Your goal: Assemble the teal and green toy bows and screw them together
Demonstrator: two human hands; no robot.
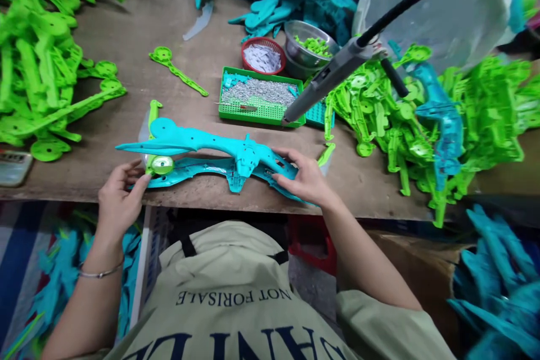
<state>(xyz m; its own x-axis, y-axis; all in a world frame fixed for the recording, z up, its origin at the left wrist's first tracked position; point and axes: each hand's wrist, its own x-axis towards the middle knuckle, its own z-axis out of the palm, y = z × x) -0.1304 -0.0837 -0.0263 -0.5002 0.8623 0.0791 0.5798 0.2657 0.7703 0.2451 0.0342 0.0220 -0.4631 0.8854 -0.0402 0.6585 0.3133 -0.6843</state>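
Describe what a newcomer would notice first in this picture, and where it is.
Long turquoise plastic pieces lie at the near edge of the table, the left hand at their left end, the right hand resting on their right part. Heaps of bright green parts flank them left and right, and a grey tool hangs over a green tray behind.

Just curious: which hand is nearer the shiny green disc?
Left. The left hand touches the green disc with its fingertips; the right hand rests on the other end of the turquoise parts, well right of the disc.
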